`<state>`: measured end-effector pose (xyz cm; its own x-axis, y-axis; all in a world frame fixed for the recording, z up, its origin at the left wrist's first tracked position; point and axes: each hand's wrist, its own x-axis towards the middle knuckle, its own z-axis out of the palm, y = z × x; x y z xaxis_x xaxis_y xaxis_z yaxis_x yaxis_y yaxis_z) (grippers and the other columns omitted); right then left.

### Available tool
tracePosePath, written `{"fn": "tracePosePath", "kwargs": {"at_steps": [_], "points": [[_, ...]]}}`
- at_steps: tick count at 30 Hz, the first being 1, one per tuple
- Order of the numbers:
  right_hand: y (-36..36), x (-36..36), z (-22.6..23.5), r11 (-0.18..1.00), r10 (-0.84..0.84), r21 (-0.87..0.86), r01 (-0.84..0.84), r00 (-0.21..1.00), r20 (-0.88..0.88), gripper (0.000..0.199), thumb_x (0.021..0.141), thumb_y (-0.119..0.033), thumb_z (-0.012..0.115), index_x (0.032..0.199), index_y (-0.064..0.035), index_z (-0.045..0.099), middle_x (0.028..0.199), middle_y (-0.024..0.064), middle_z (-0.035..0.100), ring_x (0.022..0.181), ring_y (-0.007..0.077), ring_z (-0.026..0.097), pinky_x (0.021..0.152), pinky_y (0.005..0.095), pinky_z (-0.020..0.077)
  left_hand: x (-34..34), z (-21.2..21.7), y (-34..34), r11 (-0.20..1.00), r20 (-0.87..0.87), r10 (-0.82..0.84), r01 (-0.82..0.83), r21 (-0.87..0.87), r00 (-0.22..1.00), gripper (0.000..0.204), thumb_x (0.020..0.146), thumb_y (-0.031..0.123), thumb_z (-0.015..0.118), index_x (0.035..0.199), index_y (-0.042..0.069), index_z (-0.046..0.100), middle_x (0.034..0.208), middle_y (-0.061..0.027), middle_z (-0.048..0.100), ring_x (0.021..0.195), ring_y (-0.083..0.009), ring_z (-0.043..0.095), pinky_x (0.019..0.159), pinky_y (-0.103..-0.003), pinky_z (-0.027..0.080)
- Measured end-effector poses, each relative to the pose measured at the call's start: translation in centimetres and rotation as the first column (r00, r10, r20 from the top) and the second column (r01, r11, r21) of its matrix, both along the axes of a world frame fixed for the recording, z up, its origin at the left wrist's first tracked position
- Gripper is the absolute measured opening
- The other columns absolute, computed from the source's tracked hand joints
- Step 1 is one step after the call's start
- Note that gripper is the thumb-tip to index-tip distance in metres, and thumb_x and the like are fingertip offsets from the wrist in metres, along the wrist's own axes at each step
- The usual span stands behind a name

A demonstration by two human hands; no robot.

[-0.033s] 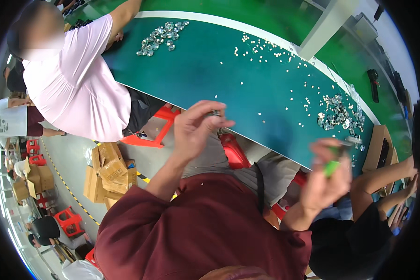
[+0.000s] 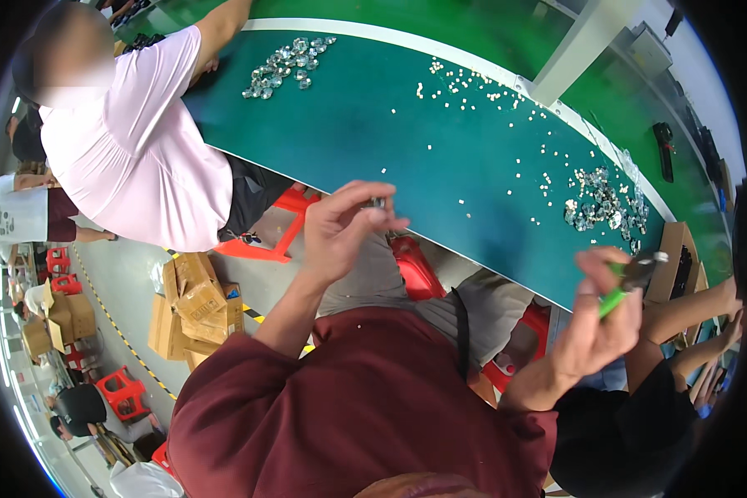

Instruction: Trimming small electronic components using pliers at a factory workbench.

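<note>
The left hand (image 2: 344,228) is raised in front of the table edge, fingers curled together and pinching a small grey metal part (image 2: 378,203) between thumb and fingertips; the part is too small to tell which way it faces. The right hand (image 2: 598,319) is closed around green-handled pliers (image 2: 631,278), whose long axis runs from the green grip at the lower left up to the dark metal jaws at the upper right, pointing toward the table's right end. Both hands are held up clear of the green table (image 2: 407,133), which stretches away in a long band. On it, near the right hand, lies a heap of shiny clear pieces (image 2: 602,203), with small pale bits (image 2: 481,91) scattered across the middle, and a second shiny heap (image 2: 286,66) sits at the far left end. A person in a pink shirt (image 2: 141,149) sits at that left end, on a red stool (image 2: 274,228). Another red stool (image 2: 415,266) shows below the left hand. On the floor to the left stand stacked brown cardboard boxes (image 2: 191,303), beside a yellow-and-black striped floor line (image 2: 124,340). At the right rim, a brown open box (image 2: 672,257) stands just beyond the table's end.
</note>
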<state>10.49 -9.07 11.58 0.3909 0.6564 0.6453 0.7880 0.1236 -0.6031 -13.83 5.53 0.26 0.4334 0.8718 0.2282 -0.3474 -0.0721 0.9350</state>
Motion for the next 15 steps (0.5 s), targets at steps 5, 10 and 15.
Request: {"fn": "tracePosePath", "kwargs": {"at_steps": [5,10,15], "points": [[2.2,1.7,-1.8,0.955,0.16,-0.251,-0.158,0.987,-0.009,0.021,0.08,0.0,0.06,0.096,0.0067,0.073,0.095,0.0168,0.066,0.081,0.0284,0.067,0.072,0.0354,0.0517,-0.9,-0.3,0.8,0.997,-0.034,0.077,-0.077,-0.018,0.996,0.03,0.09,-0.006,0.068,0.121,-0.004,0.066,0.109,-0.0132,0.068,0.095,-0.0195,0.068,0.085,-0.034,0.061],[3.8,3.3,-8.8,0.949,0.045,-0.314,-0.01,0.994,0.102,0.019,0.086,-0.004,0.061,0.098,0.0067,0.071,0.106,0.0204,0.067,0.085,0.0372,0.067,0.075,0.0415,0.053,-0.5,-0.1,7.5,0.821,-0.322,0.543,-0.408,0.401,0.776,0.025,0.086,-0.003,0.072,0.11,0.0,0.069,0.102,-0.0132,0.073,0.093,-0.0209,0.071,0.082,-0.032,0.058],[2.5,3.7,-12.3,0.977,-0.018,-0.21,0.031,0.998,0.065,0.02,0.089,0.002,0.059,0.105,0.0104,0.068,0.116,0.0205,0.064,0.096,0.0338,0.07,0.082,0.0402,0.0558,-2.7,-2.2,16.3,0.649,-0.409,0.682,-0.244,0.72,0.606,0.022,0.082,-0.002,0.069,0.103,0.002,0.067,0.111,-0.0205,0.068,0.112,-0.0381,0.062,0.097,-0.044,0.05]]}}
